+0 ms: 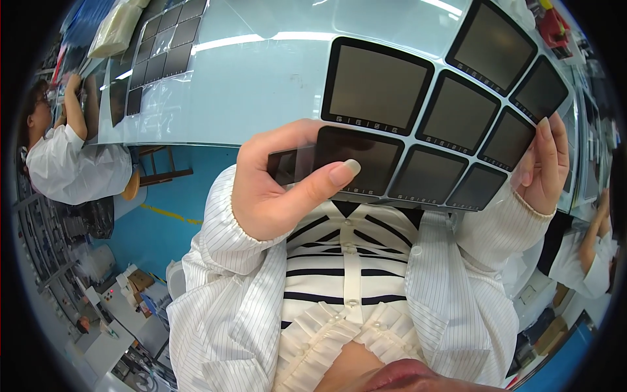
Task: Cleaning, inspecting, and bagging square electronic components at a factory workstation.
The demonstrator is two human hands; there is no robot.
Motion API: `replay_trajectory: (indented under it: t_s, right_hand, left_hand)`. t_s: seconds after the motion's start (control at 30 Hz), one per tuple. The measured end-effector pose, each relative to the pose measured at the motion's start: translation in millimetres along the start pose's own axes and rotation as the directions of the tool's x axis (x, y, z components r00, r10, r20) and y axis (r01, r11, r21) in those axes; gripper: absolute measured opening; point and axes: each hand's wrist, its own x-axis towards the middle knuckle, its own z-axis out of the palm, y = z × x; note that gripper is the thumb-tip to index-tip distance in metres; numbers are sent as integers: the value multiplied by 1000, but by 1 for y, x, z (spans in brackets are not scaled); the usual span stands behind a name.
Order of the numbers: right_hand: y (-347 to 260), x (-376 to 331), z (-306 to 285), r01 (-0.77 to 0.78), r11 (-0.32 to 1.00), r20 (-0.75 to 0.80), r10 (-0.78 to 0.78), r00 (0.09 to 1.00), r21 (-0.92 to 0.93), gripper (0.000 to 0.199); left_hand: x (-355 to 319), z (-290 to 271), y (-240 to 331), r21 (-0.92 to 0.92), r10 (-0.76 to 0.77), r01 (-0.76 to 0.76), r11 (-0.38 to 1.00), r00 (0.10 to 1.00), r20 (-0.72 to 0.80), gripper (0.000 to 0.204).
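Observation:
A sheet of dark, rounded-square panels with black borders (457, 111) spans the space in front of my chest, over the near edge of the pale table. Pale gaps divide the panels, and small light marks run along each one's lower border. My left hand (281, 183) grips its left end, thumb on the face of the nearest left panel and the other fingers mostly hidden behind. Clear film shows beside that thumb. At the right edge, my right hand (545, 160) is closed on the sheet's border, its fingertips by the outer panels.
More dark panels (163, 49) lie on the pale table (261, 91) at the far left, near a clear wrapped bundle (116, 29). A person in white (78, 157) works there; another person's arm (594, 235) shows at right. A wooden stool (160, 166) stands on the blue floor.

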Motion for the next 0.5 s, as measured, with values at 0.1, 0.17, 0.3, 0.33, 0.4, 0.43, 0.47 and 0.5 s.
replay_trajectory:
  t_s: [0.1,0.17,0.3,0.33,0.4,0.43,0.47,0.5]
  right_hand:
    - [3,0,-2,21,999,33,-23,999,39,29]
    - [4,1,-1,11,999,33,-13,999,52,29]
    - [1,3,3,13,999,11,-13,1000,43,29]
    - [-1,4,4,21,999,5,-21,1000,43,29]
    - [-4,7,5,33,999,-90,-33,995,-4,29]
    - [-6,9,6,33,998,-178,-41,983,-50,29]
    - [-7,11,6,43,995,-203,-60,977,-88,29]
    - [-9,13,5,50,991,-228,-78,970,-126,29]
  left_hand:
    - [0,0,0,10,-7,7,1000,1000,18,23]
    - [0,-1,0,25,-9,8,1000,999,32,23]
    - [2,-1,-5,14,35,-37,999,997,68,27]
    - [3,0,-8,1,66,-67,998,996,63,30]
    - [5,-1,-10,4,125,-125,992,989,75,30]
    - [7,-2,-11,19,152,-155,988,984,93,27]
    - [7,-3,-11,26,178,-182,983,978,111,25]
    - [7,-5,-9,41,140,-146,988,982,123,24]
